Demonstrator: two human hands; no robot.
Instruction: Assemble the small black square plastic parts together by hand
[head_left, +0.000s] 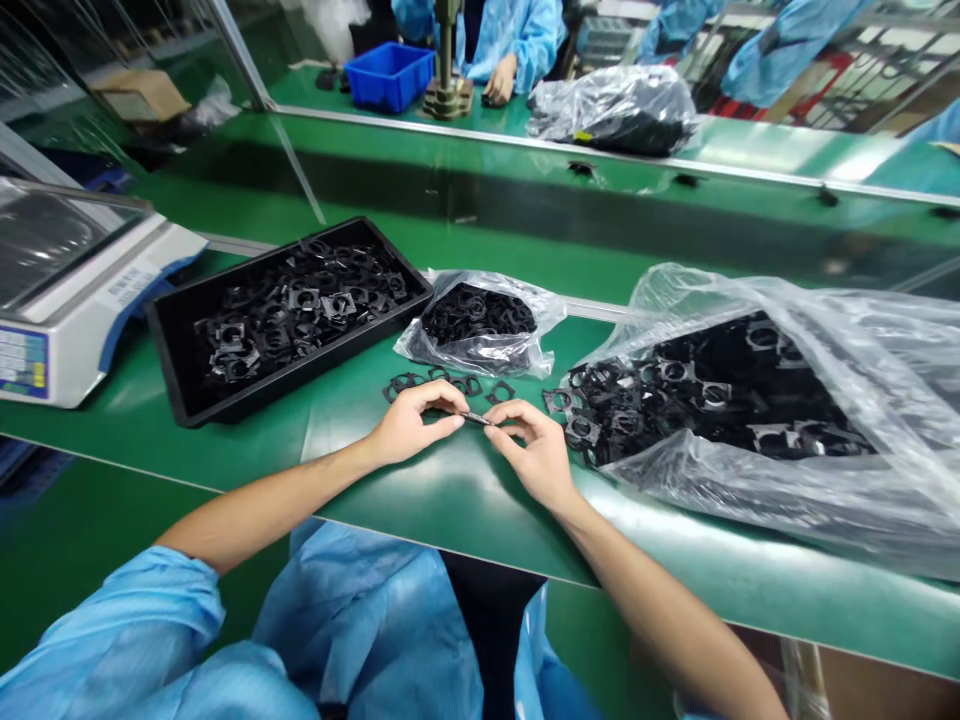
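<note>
Between my two hands is a thin black plastic part point(475, 418), seen edge-on. My left hand point(415, 424) pinches its left end between thumb and fingers, and my right hand point(534, 448) pinches the right end. Just beyond my fingers, several loose black ring-shaped parts point(499, 392) lie on the green table point(420, 510). Behind them sits a small clear bag point(551, 312) of black rings. To the right, a large open plastic bag point(697, 470) spills flat black parts with round holes point(581, 430) close to my right hand.
A black tray point(174, 375) of similar parts stands at the left, beside a white weighing scale point(127, 290). Across a metal rail point(480, 133), a co-worker's hand point(501, 80) works near a blue bin point(390, 78) and a metal press point(448, 95). A filled plastic bag point(611, 105) lies there too.
</note>
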